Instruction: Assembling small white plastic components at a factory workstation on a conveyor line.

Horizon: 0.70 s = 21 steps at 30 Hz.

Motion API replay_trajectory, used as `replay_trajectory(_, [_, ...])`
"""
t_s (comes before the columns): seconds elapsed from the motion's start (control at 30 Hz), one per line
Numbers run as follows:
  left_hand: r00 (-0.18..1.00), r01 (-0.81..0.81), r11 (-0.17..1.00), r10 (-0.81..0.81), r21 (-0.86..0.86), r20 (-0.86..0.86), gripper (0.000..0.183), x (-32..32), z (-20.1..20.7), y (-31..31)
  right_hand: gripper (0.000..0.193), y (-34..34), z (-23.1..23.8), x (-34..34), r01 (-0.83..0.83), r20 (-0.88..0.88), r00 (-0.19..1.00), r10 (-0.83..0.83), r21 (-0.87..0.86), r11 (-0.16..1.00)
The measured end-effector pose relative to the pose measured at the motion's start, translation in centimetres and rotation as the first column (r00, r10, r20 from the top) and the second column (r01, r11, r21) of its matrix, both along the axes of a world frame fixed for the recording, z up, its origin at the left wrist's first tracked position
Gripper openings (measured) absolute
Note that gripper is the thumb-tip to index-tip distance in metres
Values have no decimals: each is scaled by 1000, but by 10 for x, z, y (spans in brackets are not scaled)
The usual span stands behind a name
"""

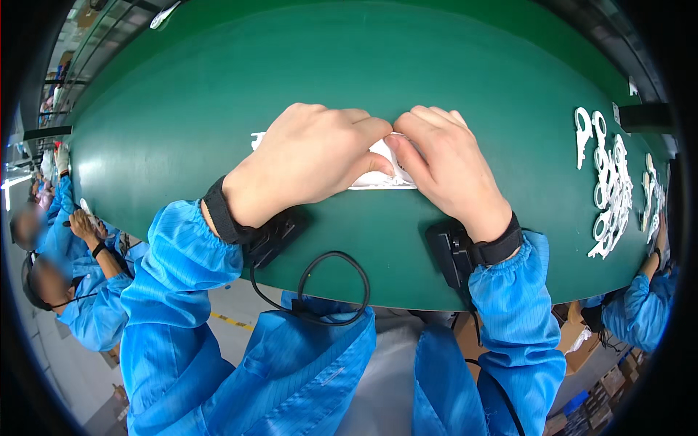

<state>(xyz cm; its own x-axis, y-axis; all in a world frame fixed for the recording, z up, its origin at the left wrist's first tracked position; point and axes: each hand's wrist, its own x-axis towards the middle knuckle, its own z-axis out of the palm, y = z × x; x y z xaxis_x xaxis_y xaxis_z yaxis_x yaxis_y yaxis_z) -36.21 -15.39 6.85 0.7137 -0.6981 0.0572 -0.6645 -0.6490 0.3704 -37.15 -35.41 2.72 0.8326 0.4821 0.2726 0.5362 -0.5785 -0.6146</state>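
Note:
In the middle of the green table (349, 65), a white plastic part (379, 179) lies under both of my hands. Its left tip pokes out past the left knuckles, and its middle shows between the thumbs; the rest is covered. My left hand (305, 152) is closed over the part's left side, thumb and fingers bent onto it. From the right, my right hand (451, 160) grips the same part, its thumb beside the left one. The two hands nearly touch at the fingertips.
On the right lies a loose pile of white plastic parts with round loops (611, 189). Another white piece (164, 16) sits at the far left edge. Co-workers in blue sit at both sides. A black cable (367, 283) loops near the front edge.

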Motion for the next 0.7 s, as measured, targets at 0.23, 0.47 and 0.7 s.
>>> replay_trajectory(0.23, [1000,6,999,-7,-34,-1,32,1,0,-2,16,-3,1,0,3,-68,998,-2,21,1000])
replay_trajectory(0.47, [978,1,997,15,-72,210,35,-9,-3,-1,23,-5,15,-3,73,-341,940,-1,198,977])
replay_trajectory(0.7, [940,45,991,0,-123,342,37,-15,-1,3,21,-3,7,-8,140,-491,863,119,459,877])
